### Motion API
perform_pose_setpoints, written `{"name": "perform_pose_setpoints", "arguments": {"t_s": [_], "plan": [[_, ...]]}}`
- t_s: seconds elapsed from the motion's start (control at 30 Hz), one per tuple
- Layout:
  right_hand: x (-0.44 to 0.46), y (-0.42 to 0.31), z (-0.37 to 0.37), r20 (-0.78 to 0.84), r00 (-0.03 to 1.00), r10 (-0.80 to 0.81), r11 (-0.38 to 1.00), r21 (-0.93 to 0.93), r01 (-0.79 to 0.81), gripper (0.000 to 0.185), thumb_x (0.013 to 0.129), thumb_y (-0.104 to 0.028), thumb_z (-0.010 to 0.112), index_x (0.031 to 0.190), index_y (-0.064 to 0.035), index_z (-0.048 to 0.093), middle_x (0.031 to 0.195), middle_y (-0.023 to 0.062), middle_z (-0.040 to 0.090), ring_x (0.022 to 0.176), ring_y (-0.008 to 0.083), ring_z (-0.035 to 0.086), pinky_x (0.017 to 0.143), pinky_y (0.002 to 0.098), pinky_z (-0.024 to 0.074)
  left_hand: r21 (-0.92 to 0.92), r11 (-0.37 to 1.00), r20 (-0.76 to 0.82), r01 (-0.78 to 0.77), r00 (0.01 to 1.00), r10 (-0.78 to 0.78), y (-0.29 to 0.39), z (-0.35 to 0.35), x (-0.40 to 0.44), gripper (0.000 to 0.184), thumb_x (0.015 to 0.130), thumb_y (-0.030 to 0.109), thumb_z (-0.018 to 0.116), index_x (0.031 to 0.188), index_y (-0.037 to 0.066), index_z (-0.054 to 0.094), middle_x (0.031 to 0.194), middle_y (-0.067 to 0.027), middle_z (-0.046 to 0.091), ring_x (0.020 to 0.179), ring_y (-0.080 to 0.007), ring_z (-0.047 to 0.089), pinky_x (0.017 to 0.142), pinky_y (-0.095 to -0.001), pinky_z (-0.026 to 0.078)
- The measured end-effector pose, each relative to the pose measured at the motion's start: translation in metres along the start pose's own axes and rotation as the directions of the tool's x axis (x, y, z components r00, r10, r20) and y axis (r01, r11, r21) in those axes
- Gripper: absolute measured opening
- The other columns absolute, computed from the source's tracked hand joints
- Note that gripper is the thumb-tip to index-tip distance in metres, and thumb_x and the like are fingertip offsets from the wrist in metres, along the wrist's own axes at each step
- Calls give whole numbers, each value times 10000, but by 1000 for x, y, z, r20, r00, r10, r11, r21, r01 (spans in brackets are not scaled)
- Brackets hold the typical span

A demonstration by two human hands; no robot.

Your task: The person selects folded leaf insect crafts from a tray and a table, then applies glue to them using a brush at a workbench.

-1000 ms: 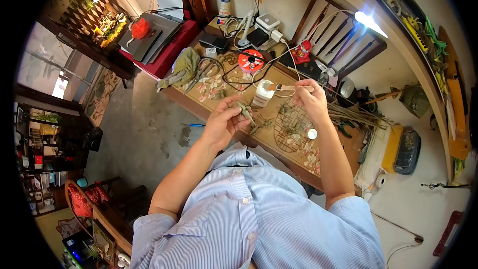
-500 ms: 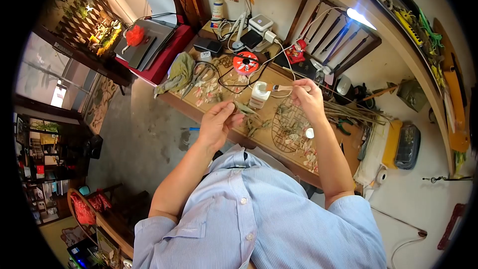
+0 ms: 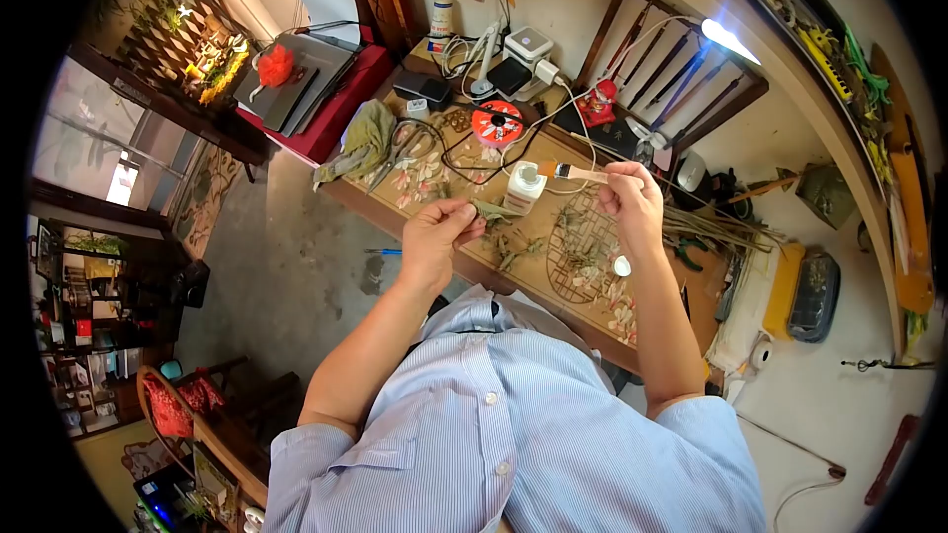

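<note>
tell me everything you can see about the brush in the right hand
The flat brush has a pale, wooden-looking handle, a dark, shiny, metal-looking band and short orange-brown bristles. The right hand's grip pinches the handle, covering its far end. The brush is held nearly level, bristles toward the picture's left, at the mouth of the white bottle. Whether they touch its rim, or are wet, is too small to tell.

Brown tabletop (image 3: pixel 528 274), white bottle (image 3: pixel 523 193), small white cap (image 3: pixel 621 266), red spool (image 3: pixel 486 128), green cloth (image 3: pixel 367 138), dried plant pieces (image 3: pixel 509 253)
</note>
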State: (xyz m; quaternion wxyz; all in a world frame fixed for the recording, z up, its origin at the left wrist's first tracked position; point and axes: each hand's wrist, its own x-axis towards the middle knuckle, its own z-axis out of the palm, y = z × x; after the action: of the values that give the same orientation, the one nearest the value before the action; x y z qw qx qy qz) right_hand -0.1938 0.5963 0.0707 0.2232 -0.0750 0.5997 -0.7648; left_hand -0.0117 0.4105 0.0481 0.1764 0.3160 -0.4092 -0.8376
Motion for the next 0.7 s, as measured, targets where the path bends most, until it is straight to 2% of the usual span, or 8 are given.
{"name": "perform_pose_setpoints", "arguments": {"t_s": [0.03, 0.1, 0.13, 0.23, 0.37, 0.5, 0.7], "plan": [[-6, -1, 2, 1, 1000, 2, 1000, 0, -2, 74, 842, -39, 517, 906, -18, 548, 640, 30, 514, 528, 93, 449, 517, 249, 417, 26, 999, -16, -18, 1000, 18, -1, 0, 0, 167, 855, 59, 611, 988, -39, 586, 864, -89, 630, 733, -166, 629, 670, -273, 534], [-21, -4, 9, 121, 992, -33, 995, 94, 22, 88, 837, -64, 545, 914, -21, 538, 659, 25, 554, 528, 75, 482, 494, 196, 385, 53, 998, -32, -34, 999, 35, -2, 0, 1, 161, 850, 59, 617, 975, -40, 594, 849, -86, 635, 720, -160, 628, 662, -268, 531], [-31, -7, 18, 148, 989, 1, 993, 117, -19, 68, 839, -42, 534, 900, -13, 531, 644, 39, 551, 522, 80, 478, 489, 204, 383, 89, 995, -35, -52, 998, 55, -3, 0, 2, 161, 852, 66, 615, 973, -39, 599, 846, -87, 634, 728, -165, 625, 676, -272, 528], [-46, -3, 32, 170, 983, 65, 996, 44, -73, 56, 844, -23, 519, 899, -8, 522, 645, 41, 547, 520, 84, 471, 487, 209, 381, 135, 989, -38, -65, 997, 70, -3, 2, 1, 159, 853, 70, 614, 966, -40, 608, 847, -88, 636, 738, -166, 622, 689, -274, 524], [-50, 0, 41, 230, 972, 51, 995, 74, -70, 71, 849, -15, 507, 919, -8, 514, 657, 44, 550, 526, 79, 466, 487, 210, 381, 168, 983, -26, -67, 997, 73, -2, 6, -1, 159, 852, 62, 609, 968, -46, 613, 859, -89, 640, 740, -159, 619, 688, -269, 521], [-48, 5, 41, 256, 966, 33, 997, 66, -51, 80, 845, -19, 505, 924, -9, 517, 664, 43, 555, 533, 75, 471, 486, 211, 381, 177, 982, -31, -73, 996, 79, -2, 8, -2, 160, 852, 58, 606, 972, -48, 614, 858, -90, 641, 739, -158, 619, 693, -263, 517], [-44, -2, 31, 187, 981, 54, 993, -114, -33, 98, 822, -28, 511, 914, -3, 533, 664, 31, 557, 557, 73, 494, 500, 210, 404, 184, 976, -37, -119, 991, 128, 0, 4, 0, 164, 854, 70, 605, 968, -47, 615, 856, -87, 643, 732, -158, 621, 705, -268, 512]]}}
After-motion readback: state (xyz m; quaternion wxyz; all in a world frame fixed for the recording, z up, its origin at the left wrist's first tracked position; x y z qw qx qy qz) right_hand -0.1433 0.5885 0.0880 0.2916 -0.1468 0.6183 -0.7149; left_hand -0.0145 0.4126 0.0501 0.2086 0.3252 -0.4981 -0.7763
